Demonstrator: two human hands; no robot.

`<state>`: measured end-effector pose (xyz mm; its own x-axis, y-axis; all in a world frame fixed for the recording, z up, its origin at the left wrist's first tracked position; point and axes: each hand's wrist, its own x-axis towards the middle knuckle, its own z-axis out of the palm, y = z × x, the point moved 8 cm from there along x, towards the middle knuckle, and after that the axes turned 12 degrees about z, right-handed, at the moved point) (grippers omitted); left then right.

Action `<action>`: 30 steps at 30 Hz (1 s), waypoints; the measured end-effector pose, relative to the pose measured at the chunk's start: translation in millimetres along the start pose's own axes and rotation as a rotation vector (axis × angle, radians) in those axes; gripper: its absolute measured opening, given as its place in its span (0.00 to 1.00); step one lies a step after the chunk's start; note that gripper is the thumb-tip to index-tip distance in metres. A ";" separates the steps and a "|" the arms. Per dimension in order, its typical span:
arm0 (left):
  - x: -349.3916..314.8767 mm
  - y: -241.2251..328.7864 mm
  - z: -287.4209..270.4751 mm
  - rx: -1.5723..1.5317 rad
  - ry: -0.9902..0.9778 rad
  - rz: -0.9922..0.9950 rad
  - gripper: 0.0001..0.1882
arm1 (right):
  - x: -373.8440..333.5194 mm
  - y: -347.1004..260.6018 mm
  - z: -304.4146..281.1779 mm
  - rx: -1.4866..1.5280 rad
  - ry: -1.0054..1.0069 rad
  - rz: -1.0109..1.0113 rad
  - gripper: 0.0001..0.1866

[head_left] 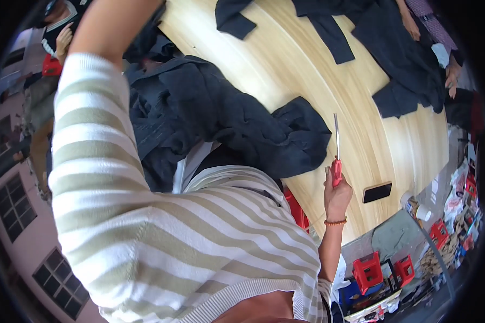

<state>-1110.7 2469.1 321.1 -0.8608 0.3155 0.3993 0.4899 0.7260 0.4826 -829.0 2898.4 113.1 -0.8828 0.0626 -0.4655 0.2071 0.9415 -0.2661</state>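
In my right hand [338, 199] is a red-handled tool [337, 162] with a long, thin metal shaft or blade, pointing away from me. My fingers are closed round its handle, and a beaded bracelet sits on that wrist. My left arm [112, 32], in a striped sleeve, reaches up past the top edge, so the left hand is out of the picture. A crumpled dark garment [215, 107] lies between my arms, over the near table edge and toward my lap. Its bunched end lies just left of the tool.
On the wooden table [285, 59] lie more dark garments [399, 59] and a phone [377, 192]. Other people stand or sit at the far left and far right, with a co-worker's hand [452, 75] at the right edge. Red stools [367, 273] stand below the table.
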 end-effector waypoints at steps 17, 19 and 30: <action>-354.1 19.5 184.3 0.272 -0.973 -0.449 0.43 | 87.0 -63.8 31.5 0.307 0.100 -0.365 0.22; -355.3 2.6 187.8 0.302 -0.907 -0.471 0.36 | 82.2 -57.2 -30.2 0.606 0.132 -0.333 0.15; -239.7 41.8 259.2 -0.104 -0.619 -0.130 0.52 | 33.6 60.0 -175.3 0.959 0.354 -0.205 0.10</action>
<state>-919.5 2582.1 43.5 -0.8192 0.5457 -0.1764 0.3602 0.7289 0.5822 -920.2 3015.1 229.4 -0.9800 0.1706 -0.1027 0.1505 0.2967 -0.9430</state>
